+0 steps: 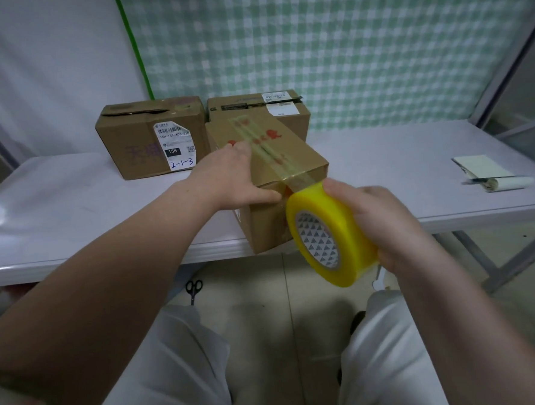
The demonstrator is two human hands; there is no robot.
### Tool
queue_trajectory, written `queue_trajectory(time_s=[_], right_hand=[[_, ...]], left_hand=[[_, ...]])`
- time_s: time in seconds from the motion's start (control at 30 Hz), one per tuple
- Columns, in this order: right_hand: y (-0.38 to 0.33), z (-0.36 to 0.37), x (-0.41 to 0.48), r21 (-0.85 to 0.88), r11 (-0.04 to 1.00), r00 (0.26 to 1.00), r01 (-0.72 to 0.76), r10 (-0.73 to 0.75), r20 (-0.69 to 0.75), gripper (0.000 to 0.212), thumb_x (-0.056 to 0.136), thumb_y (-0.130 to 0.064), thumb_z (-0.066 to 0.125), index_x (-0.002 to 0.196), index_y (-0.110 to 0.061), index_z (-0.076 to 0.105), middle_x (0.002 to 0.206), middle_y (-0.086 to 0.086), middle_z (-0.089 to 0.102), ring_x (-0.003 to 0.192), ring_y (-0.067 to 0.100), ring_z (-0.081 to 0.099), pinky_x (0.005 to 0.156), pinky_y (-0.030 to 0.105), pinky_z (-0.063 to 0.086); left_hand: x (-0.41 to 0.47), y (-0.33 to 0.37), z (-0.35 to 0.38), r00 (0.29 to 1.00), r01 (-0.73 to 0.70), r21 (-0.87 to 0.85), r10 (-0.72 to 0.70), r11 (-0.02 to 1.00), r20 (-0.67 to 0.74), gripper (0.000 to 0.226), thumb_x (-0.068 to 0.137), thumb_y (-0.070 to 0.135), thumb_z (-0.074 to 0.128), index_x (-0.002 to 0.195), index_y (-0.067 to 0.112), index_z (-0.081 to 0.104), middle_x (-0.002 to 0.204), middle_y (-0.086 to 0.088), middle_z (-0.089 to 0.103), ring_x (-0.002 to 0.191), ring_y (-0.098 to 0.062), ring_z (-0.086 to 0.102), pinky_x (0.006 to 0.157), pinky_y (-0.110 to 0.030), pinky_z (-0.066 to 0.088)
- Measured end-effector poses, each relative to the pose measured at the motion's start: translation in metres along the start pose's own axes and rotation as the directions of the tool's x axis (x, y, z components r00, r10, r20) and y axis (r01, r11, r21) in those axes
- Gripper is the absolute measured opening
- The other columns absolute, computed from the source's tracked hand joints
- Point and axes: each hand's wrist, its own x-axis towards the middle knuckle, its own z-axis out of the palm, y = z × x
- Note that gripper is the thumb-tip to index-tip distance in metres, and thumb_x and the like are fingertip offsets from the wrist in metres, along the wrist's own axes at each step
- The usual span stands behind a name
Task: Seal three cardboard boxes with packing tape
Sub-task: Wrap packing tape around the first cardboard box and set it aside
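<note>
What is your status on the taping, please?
Left hand presses near box. Right hand grips tape roll, strip drawn over its top. Rear-left box, rear-right box waiting; nothing blocking.

You have a white table (71,195) in front of you. On its right side lies a paper pad (480,166), with a white roll (506,184) just beside it. Black scissors (193,289) lie on the floor (265,284) below. A green checked cloth (344,41) hangs behind.
</note>
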Motion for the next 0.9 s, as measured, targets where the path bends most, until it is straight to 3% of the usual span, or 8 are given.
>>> queue_trajectory(time_s=[0.13, 0.27, 0.37, 0.43, 0.57, 0.67, 0.8, 0.9], right_hand=[[0.020, 0.011, 0.001, -0.002, 1.000, 1.000, -0.012, 0.012, -0.014, 0.046, 0.086, -0.054, 0.059, 0.082, -0.009, 0.066, 0.090, 0.015, 0.071, 0.084, 0.033, 0.068, 0.084, 0.050, 0.055], [0.033, 0.018, 0.010, -0.021, 0.999, 0.998, 0.026, -0.027, -0.054, 0.058, 0.086, -0.052, 0.060, 0.089, 0.005, 0.066, 0.089, 0.021, 0.070, 0.080, 0.034, 0.068, 0.068, 0.038, 0.053], [0.041, 0.024, 0.019, -0.037, 0.999, 0.998, 0.023, -0.025, -0.053, 0.051, 0.087, -0.053, 0.059, 0.083, -0.002, 0.067, 0.085, 0.016, 0.070, 0.078, 0.027, 0.066, 0.068, 0.034, 0.051], [0.046, 0.029, 0.025, -0.059, 0.998, 0.999, 0.003, -0.006, -0.050, 0.047, 0.087, -0.054, 0.058, 0.082, -0.008, 0.067, 0.085, 0.012, 0.069, 0.081, 0.027, 0.066, 0.075, 0.039, 0.054], [0.061, 0.043, 0.037, -0.113, 0.992, 0.997, -0.063, 0.059, -0.039, 0.053, 0.086, -0.058, 0.057, 0.084, -0.006, 0.068, 0.085, 0.013, 0.069, 0.083, 0.030, 0.066, 0.081, 0.045, 0.055], [0.066, 0.049, 0.040, -0.076, 0.990, 0.993, -0.120, 0.119, -0.025, 0.051, 0.085, -0.061, 0.056, 0.082, -0.011, 0.065, 0.092, 0.011, 0.069, 0.087, 0.029, 0.065, 0.087, 0.049, 0.053], [0.065, 0.048, 0.040, 0.001, 0.988, 0.988, -0.155, 0.155, -0.007, 0.040, 0.085, -0.057, 0.060, 0.071, -0.020, 0.056, 0.094, 0.007, 0.066, 0.092, 0.027, 0.064, 0.090, 0.047, 0.052], [0.070, 0.045, 0.041, 0.073, 0.984, 0.986, -0.161, 0.158, 0.048, 0.037, 0.083, -0.054, 0.064, 0.075, -0.018, 0.060, 0.095, 0.008, 0.070, 0.090, 0.026, 0.067, 0.090, 0.047, 0.053]], left_hand=[[0.000, 0.001, -0.001, 1.000, -0.010, -0.026, 0.010, 1.000, -0.005, 0.084, 0.065, 0.071, 0.066, 0.116, 0.009, 0.043, 0.095, -0.003, 0.045, 0.083, -0.021, 0.044, 0.069, -0.032, 0.037], [0.001, 0.000, 0.002, 1.000, -0.010, -0.054, 0.010, 0.998, -0.002, 0.080, 0.064, 0.069, 0.068, 0.111, 0.011, 0.042, 0.096, -0.003, 0.048, 0.082, -0.022, 0.047, 0.067, -0.032, 0.037], [0.000, -0.002, 0.003, 1.000, 0.003, -0.075, -0.004, 0.997, -0.005, 0.074, 0.063, 0.065, 0.071, 0.105, 0.015, 0.035, 0.097, -0.006, 0.051, 0.082, -0.024, 0.052, 0.065, -0.033, 0.040], [0.001, -0.003, 0.003, 1.000, -0.004, -0.099, 0.005, 0.995, 0.003, 0.080, 0.063, 0.060, 0.073, 0.116, 0.015, 0.032, 0.099, -0.009, 0.054, 0.084, -0.027, 0.055, 0.067, -0.037, 0.046], [0.004, -0.003, -0.006, 0.991, -0.055, -0.046, 0.060, 0.997, 0.120, 0.117, 0.062, 0.070, 0.071, 0.150, 0.024, 0.010, 0.132, -0.017, 0.047, 0.117, -0.033, 0.049, 0.095, -0.042, 0.045], [0.003, 0.004, -0.013, 0.968, 0.006, 0.019, -0.010, 1.000, 0.250, 0.119, 0.053, 0.093, 0.036, 0.151, 0.029, 0.013, 0.150, -0.016, 0.027, 0.138, -0.034, 0.027, 0.107, -0.046, 0.032], [0.002, 0.038, 0.002, 0.977, 0.160, 0.203, -0.184, 0.966, 0.106, 0.104, 0.072, 0.088, 0.017, 0.149, 0.018, 0.024, 0.154, -0.023, 0.019, 0.143, -0.042, 0.012, 0.114, -0.059, 0.010], [0.004, 0.055, 0.016, 0.993, 0.119, 0.275, -0.112, 0.954, -0.042, 0.094, 0.085, 0.075, 0.024, 0.146, 0.004, 0.030, 0.157, -0.020, 0.014, 0.146, -0.035, 0.004, 0.117, -0.052, 0.006]])
